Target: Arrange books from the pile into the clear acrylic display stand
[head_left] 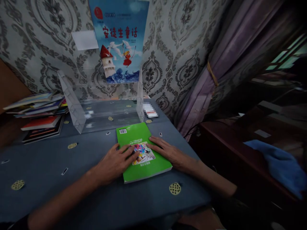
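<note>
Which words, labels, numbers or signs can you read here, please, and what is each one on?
"安徒生童话": in red, on the blue cover.
Small lines above and below it, and the mark in the red badge: too small to read.
Lettering and barcode digits on the green book: too small to read.
White card: pixelated, unreadable.
Book stack: nothing legible.

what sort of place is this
Probably a room in a home, perhaps a reading corner: patterned wallpaper, a tied-back purple curtain, and a pile of books on a pineapple-print tablecloth.
</note>
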Tool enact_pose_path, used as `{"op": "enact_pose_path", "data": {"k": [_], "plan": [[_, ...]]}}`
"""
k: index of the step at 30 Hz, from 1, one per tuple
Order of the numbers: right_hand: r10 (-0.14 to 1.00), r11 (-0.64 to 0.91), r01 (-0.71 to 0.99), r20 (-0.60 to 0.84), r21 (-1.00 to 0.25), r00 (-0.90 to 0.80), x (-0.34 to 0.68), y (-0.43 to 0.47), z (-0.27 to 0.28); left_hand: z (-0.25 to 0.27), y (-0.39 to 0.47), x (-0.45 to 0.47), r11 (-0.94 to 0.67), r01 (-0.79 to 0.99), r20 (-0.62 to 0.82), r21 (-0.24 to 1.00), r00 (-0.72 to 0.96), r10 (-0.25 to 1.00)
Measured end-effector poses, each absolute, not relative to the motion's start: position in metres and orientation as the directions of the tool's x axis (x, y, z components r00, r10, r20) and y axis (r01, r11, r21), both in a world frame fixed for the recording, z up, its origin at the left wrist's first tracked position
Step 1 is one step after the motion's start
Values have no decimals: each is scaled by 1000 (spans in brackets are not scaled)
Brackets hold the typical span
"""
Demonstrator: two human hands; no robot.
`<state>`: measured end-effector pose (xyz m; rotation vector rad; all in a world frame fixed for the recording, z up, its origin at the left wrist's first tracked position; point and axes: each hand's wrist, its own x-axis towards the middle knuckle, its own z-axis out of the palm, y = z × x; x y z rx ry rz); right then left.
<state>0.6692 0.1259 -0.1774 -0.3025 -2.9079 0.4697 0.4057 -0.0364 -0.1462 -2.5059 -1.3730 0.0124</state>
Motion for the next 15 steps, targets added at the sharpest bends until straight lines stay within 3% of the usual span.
{"op": "enact_pose_path", "data": {"k": [7, 15], "plan": [[249, 941, 207, 134, -266, -959, 666, 129, -170, -118, -46, 408, -508, 856, -56, -97, 505, 861], [391, 910, 317, 296, -269, -871, 623, 128, -167, -124, -28, 353, -390, 911, -155, 132, 407, 900]]}}
